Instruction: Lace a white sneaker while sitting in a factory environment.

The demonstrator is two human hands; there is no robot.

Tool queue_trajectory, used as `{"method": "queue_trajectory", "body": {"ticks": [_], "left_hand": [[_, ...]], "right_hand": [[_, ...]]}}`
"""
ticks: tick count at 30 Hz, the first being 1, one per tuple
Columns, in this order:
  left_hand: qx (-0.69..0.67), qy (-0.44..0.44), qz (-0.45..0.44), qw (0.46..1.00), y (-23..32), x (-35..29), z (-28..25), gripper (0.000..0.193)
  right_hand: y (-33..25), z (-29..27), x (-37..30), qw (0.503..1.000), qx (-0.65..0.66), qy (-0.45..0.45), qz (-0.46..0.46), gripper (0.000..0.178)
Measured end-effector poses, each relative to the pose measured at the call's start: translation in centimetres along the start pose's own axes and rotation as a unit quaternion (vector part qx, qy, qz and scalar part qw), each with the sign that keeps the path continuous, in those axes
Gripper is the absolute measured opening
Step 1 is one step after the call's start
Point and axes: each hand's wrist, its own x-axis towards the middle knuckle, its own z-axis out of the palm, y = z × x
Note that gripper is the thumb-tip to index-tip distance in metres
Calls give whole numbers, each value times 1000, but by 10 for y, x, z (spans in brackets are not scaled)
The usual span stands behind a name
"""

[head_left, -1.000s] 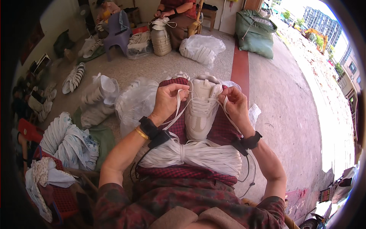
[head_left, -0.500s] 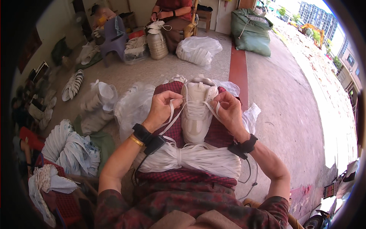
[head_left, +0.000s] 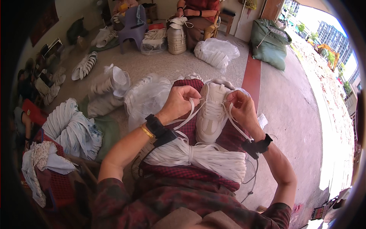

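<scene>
A cream-white shoe (head_left: 212, 114) rests on the dark red checked cloth over my lap, its toe toward me. At the shoe's left side, the fingers of my left hand (head_left: 180, 102) are closed in a pinch on a white shoelace (head_left: 186, 121), which hangs in a loop below. My right hand (head_left: 244, 110) pinches the lace on the other side, close to the upper eyelets; its loose end trails down. Nearer to me, a thick bundle of white laces (head_left: 194, 156), tied round the middle, lies across my lap. Both wrists wear black straps.
Clear plastic bags of shoe parts (head_left: 148, 97) stand just beyond my left arm. Further left are stacked white shoe uppers (head_left: 72, 129) and a red basket (head_left: 63, 183) with cloth over it. A co-worker (head_left: 198, 19) sits at the back, near a purple chair (head_left: 131, 32) and a green sack (head_left: 270, 44).
The whole view has shifted, so the scene sits further right in the picture. Both hands still pinch the lace at the shoe's sides, with only slight finger movement.
</scene>
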Motion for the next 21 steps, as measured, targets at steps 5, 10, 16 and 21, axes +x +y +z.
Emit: {"method": "queue_trajectory", "body": {"ticks": [5, 10, 16, 21], "left_hand": [[45, -27, -12, 999, 4, 7, 3, 7], [65, -31, 8, 997, 11, 13, 2, 7], [132, -79, 77, 985, 20, 23, 8, 14], [369, -196, 277, 865, 39, 32, -6, 19]], "right_hand": [[-8, 1, 0, 998, 59, 2, -2, 11], [-25, -1, -4, 997, 66, -26, 36, 13], [-38, -23, 10, 980, -163, -94, -56, 25], [-56, -31, 29, 818, -438, -170, -332, 25]]}}
